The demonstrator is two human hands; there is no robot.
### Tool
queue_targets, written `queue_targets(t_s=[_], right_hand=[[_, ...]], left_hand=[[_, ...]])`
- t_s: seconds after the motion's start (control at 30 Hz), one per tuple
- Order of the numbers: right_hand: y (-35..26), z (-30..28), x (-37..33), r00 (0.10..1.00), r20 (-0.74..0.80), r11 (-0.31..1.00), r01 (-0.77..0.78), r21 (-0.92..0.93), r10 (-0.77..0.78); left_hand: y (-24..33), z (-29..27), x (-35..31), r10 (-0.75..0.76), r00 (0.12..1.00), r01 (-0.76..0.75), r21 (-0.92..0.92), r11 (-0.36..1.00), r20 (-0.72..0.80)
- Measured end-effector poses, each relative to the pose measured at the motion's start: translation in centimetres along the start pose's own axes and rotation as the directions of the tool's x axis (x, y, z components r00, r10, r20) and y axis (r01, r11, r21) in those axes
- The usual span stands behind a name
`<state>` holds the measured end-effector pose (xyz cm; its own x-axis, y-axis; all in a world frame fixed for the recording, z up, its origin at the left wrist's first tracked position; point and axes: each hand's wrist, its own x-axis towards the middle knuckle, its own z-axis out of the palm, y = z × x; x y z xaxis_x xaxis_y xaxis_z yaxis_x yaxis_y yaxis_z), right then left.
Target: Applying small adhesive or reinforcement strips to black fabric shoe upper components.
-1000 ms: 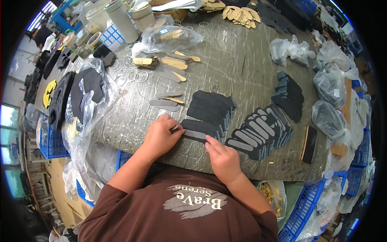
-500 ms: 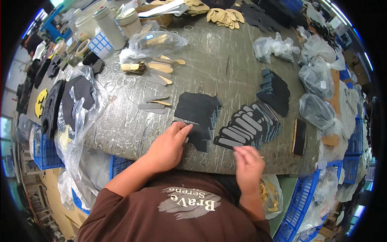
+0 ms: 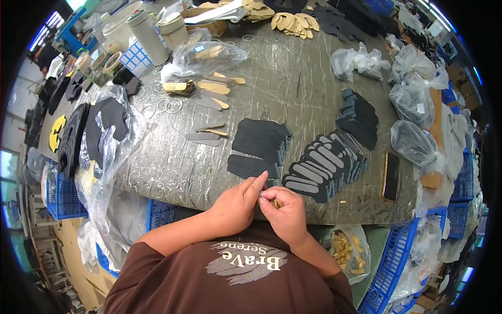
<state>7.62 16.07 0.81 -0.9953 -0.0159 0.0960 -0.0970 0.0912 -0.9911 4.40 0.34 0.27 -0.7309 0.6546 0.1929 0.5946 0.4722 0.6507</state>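
Note:
Both hands meet at the table's near edge, fingertips close together. My left hand (image 3: pixel 234 208) is closed, with its forefinger stretched along the near edge of a black flat piece (image 3: pixel 246 166); what its fingers pinch is hidden. My right hand (image 3: pixel 286 212) is closed around small tan pieces (image 3: pixel 277 203), which show between its fingers. Beyond the hands lies a stack of black flat pieces (image 3: pixel 259 137). To the right, black pieces with grey rounded strips (image 3: pixel 316 163) are fanned out in an overlapping row. Another black stack (image 3: pixel 358 119) sits behind that row.
Grey strips (image 3: pixel 203 140) and tan strips (image 3: pixel 213 89) lie at left, near clear rings (image 3: pixel 170 105). A phone (image 3: pixel 390 177) rests at right beside plastic bags (image 3: pixel 413 144). A bag of tan pieces (image 3: pixel 349 250) hangs below the edge. A bottle (image 3: pixel 148 37) stands far left.
My right hand has moved left from the near end of the fanned row to meet the left hand. My left hand has shifted right and nearer, uncovering the black piece.

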Motion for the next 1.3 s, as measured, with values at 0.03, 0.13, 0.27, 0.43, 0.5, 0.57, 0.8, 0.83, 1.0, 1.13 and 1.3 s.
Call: queue_targets(t_s=[0.03,0.13,0.27,0.43,0.5,0.57,0.8,0.83,1.0,1.13,1.3], right_hand=[[0.1,0.0,-0.1,0.999,0.007,0.999,-0.033,0.039,0.032],[0.2,0.0,-0.2,0.985,0.073,0.975,-0.168,0.143,0.159],[2.1,-0.8,-0.7,0.924,0.247,0.786,-0.378,0.490,0.291],[2.0,-0.3,-0.9,0.950,0.258,0.834,-0.285,0.472,0.179],[1.0,-0.5,-0.7,0.947,0.148,0.627,-0.301,0.718,0.285],[2.2,-2.0,-0.5,0.963,0.051,0.607,-0.207,0.767,0.264],[2.8,-1.1,-0.6,0.951,0.147,0.661,0.296,-0.690,-0.273],[3.0,-1.0,-0.6,0.942,0.187,0.606,0.323,-0.727,-0.278],[3.1,-0.9,-0.6,0.928,0.246,0.522,0.362,-0.772,-0.279],[3.1,-0.7,-0.5,0.930,0.238,0.534,0.356,-0.767,-0.279],[3.2,-0.8,-0.2,0.890,0.314,0.457,0.442,-0.772,-0.331]], left_hand=[[0.0,0.1,-0.1,-0.013,1.000,0.014,-0.096,0.995,0.007],[-0.5,0.3,-0.3,0.020,1.000,-0.026,-0.273,0.962,-0.024],[0.0,-2.1,0.3,0.073,0.997,-0.068,-0.495,0.866,-0.011],[-1.3,-3.0,-0.4,0.179,0.972,-0.207,-0.198,0.958,-0.153],[-3.0,-2.8,-1.2,0.024,0.979,-0.086,-0.302,0.949,-0.204],[-4.0,-3.6,-1.5,-0.365,0.906,0.226,-0.484,0.845,-0.215],[-6.5,-4.4,1.3,-0.656,0.749,0.597,-0.521,0.610,0.091],[-6.3,-4.4,1.6,-0.652,0.751,0.612,-0.481,0.627,0.104],[-6.1,-4.0,2.2,-0.652,0.752,0.631,-0.393,0.668,0.098],[-5.6,-4.0,2.3,-0.653,0.753,0.631,-0.365,0.685,0.079],[-5.5,-4.0,2.3,-0.644,0.763,0.623,-0.325,0.712,0.054]])
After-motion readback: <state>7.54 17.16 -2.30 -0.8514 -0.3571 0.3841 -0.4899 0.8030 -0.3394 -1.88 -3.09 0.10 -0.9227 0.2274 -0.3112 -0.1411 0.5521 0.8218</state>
